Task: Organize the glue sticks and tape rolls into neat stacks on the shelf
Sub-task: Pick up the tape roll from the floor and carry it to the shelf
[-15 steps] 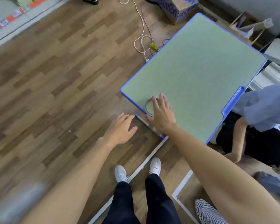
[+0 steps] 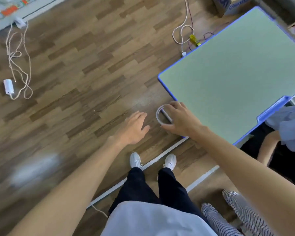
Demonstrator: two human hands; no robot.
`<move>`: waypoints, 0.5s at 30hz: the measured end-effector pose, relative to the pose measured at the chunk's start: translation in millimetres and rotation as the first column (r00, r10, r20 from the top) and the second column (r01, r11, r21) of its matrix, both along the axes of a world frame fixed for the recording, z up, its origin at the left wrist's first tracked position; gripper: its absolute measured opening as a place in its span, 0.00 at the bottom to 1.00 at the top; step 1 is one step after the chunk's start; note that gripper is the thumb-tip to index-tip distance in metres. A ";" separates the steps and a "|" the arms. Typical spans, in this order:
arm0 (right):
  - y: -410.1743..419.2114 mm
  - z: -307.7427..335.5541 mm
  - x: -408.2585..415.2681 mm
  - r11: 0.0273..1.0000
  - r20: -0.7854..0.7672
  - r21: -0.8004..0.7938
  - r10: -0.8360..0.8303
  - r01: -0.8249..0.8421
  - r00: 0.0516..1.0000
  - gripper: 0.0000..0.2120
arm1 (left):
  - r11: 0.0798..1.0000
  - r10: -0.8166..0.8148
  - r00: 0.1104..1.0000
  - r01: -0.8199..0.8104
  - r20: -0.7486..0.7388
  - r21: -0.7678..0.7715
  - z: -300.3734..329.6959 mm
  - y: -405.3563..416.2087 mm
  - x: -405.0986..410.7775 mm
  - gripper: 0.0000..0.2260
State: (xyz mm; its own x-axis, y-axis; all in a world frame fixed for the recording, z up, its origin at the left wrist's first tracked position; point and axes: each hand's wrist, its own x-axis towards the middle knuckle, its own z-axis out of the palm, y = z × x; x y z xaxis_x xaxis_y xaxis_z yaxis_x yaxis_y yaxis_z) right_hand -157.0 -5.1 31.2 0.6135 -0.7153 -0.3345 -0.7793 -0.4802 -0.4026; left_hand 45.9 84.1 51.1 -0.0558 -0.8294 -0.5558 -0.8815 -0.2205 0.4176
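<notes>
My right hand point(image 2: 180, 119) grips a thin clear tape roll point(image 2: 157, 114), held just off the near left corner of the green table point(image 2: 237, 74) with its blue rim. The roll hangs over the wooden floor, its ring facing up. My left hand point(image 2: 134, 128) hovers to the left of the roll, fingers apart, holding nothing. A grey shelf point(image 2: 10, 19) with coloured items runs along the top left corner. No glue sticks show in this view.
White cords and a white adapter point(image 2: 8, 86) lie on the floor at left. More cable point(image 2: 182, 34) coils near the table's far corner. Another person point(image 2: 279, 137) sits at the right. A cardboard box point(image 2: 228, 4) stands at the top. My feet stand on a white floor strip point(image 2: 153, 161).
My right hand has taken the tape roll off the table's corner and drawn it out over the floor. The view has swung left, and the left hand stays beside it.
</notes>
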 end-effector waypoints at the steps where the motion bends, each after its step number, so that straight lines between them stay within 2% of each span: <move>1: 9.0 5.4 7.1 0.999 0.025 0.004 0.034 -0.034 0.999 0.33 | 0.999 0.045 0.999 -0.045 -0.006 -0.005 5.0 13.9 5.5 0.26; 8: 43.9 13.3 65.8 0.917 -0.077 0.041 0.398 -0.396 0.914 0.35 | 0.961 0.274 0.962 -0.274 -0.008 0.029 -3.1 96.3 34.0 0.25; 11: 62.9 5.2 88.0 0.890 -0.121 0.046 0.455 -0.453 0.882 0.34 | 0.932 0.351 0.936 -0.349 -0.006 0.097 -14.2 129.1 40.8 0.25; 15: 78.9 -8.1 116.2 0.881 -0.152 0.156 0.469 -0.448 0.870 0.37 | 0.896 0.434 0.900 -0.427 -0.040 0.127 -37.3 158.5 62.3 0.25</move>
